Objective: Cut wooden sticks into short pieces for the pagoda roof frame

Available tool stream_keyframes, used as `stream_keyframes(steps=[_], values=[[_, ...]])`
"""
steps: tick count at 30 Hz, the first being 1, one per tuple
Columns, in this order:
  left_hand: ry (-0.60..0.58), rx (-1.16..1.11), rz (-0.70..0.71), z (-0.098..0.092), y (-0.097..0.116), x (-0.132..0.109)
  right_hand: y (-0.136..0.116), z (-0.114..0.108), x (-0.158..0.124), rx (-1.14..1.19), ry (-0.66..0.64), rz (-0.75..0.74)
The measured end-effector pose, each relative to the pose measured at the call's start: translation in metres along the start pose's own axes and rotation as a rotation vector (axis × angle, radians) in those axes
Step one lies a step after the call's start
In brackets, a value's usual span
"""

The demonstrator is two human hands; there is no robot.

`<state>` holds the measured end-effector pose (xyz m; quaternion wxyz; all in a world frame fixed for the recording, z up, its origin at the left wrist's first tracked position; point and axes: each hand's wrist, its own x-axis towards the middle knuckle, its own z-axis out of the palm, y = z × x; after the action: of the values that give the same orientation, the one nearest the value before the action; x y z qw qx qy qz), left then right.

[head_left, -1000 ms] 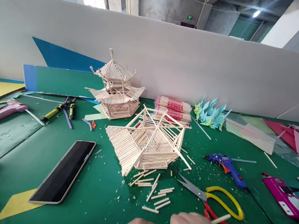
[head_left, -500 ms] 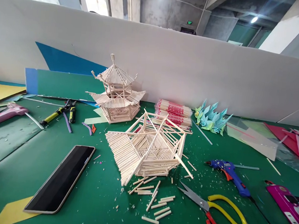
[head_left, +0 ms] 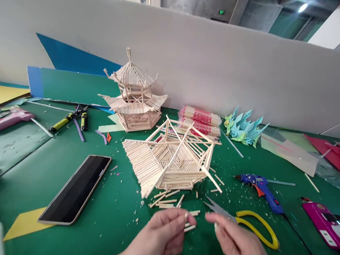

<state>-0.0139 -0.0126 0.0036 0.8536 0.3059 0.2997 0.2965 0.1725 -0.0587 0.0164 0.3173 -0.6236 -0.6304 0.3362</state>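
Note:
My left hand (head_left: 162, 236) is over the short cut sticks (head_left: 166, 203) in front of the model, its fingers curled and thumb against the index finger. Whatever may be in that pinch is too small to make out. My right hand (head_left: 239, 242) is beside it, fingers stretched forward, with nothing visible in them. It partly covers the scissors (head_left: 258, 226), whose yellow handle and part of the blades show. Just beyond both hands stands an open hexagonal wooden-stick frame (head_left: 181, 160), one roof panel (head_left: 139, 166) of close-laid sticks on its left. Neither hand touches it.
Behind are a stick pagoda (head_left: 133, 96), bundled sticks (head_left: 199, 118) and folded blue paper (head_left: 244, 128). At right lie a blue glue gun (head_left: 261, 191) and a magenta power strip (head_left: 325, 224); at left, a phone (head_left: 76, 190), pliers (head_left: 66, 122) and a pink glue gun (head_left: 10, 120).
Both hands have come into view from the bottom edge, over the cut sticks and scissors. The view has tipped down slightly. The stick frame looks the same.

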Motion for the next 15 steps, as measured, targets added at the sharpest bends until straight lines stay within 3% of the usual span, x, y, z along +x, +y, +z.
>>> stream_keyframes(steps=[2, 3, 7, 9, 15], values=[[0.075, 0.000, 0.031, 0.003, 0.000, 0.005, -0.003, -0.005, 0.010, -0.003, 0.010, 0.018], [0.117, 0.109, 0.066, 0.003, 0.000, 0.006, -0.003, -0.008, 0.015, 0.009, 0.013, 0.034], [0.265, 1.156, 0.335, -0.004, -0.004, 0.012, -0.003, -0.011, 0.026, 0.150, 0.047, 0.039], [0.283, 1.496, 0.408, -0.009, -0.009, 0.018, -0.002, -0.009, 0.029, 0.237, 0.092, 0.026], [0.307, 1.740, 0.439, -0.013, -0.021, 0.033, 0.002, -0.001, 0.029, 0.417, 0.109, 0.132]])
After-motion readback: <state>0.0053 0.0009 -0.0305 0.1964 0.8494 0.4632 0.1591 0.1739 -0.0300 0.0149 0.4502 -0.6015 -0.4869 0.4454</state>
